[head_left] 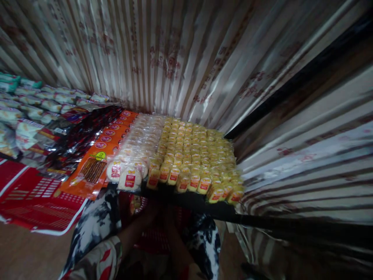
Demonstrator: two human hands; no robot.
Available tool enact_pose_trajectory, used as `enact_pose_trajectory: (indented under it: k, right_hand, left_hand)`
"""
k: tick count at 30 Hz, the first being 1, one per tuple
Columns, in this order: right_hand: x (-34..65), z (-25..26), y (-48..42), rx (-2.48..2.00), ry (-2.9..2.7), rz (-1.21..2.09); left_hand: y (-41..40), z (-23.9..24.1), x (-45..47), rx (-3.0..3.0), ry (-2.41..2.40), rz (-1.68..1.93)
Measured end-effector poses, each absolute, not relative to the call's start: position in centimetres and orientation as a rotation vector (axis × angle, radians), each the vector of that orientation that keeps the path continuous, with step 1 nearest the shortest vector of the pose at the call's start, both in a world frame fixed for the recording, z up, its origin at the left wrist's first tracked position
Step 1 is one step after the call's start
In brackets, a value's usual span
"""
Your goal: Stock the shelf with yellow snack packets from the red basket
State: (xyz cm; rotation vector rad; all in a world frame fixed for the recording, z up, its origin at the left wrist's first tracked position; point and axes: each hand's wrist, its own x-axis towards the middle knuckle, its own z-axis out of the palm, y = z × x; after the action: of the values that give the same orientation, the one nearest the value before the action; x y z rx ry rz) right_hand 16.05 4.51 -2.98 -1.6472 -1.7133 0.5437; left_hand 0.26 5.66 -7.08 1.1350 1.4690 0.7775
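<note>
Both of my forearms reach down over a red basket [155, 235] between my knees, below the front edge of the shelf. My left hand [147, 217] and my right hand [169, 219] lie in deep shadow there, close together. Their fingers are hidden, so any grip or held item cannot be made out. Beside the left hand, a small wrapped snack [135, 203] shows in the basket. Straight above the hands stand rows of yellow wrapped cakes [186, 155] and white round packets [130, 178], with orange snack bags [93, 171] to their left.
Dark red packets [84, 128] and pale bags [46, 101] fill the shelf's left part. Another red basket [32, 194] with a white rim sits at the lower left. A pleated curtain [175, 58] hangs behind, and a dark post [291, 77] slants across the right.
</note>
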Motion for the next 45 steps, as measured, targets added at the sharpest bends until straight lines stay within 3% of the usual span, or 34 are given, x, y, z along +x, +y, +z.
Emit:
enact_pose_trajectory:
  k: [6,15,27,36,45]
  right_hand:
    - [11.3,-4.8,4.1,-1.599,-1.797,0.686]
    - [12.4,0.1,1.0,-1.387,-1.748,0.824]
    - [11.9,2.9,0.2,-1.472,-1.563,0.614]
    - [10.7,4.3,1.1,-1.441,-1.270,0.925]
    - [10.3,4.8,2.3,-1.410,-1.187,0.969]
  left_hand:
    - [5.7,-5.1,-2.1,1.186,1.462,0.694]
    - [3.7,-2.5,-3.1,1.148,1.169,0.642]
    - [3.4,3.1,-3.2,1.139,1.253,0.953]
    - [4.4,4.7,-1.6,1.017,1.236,1.039]
    - [4.4,5.7,-1.2,1.085,1.378,1.090]
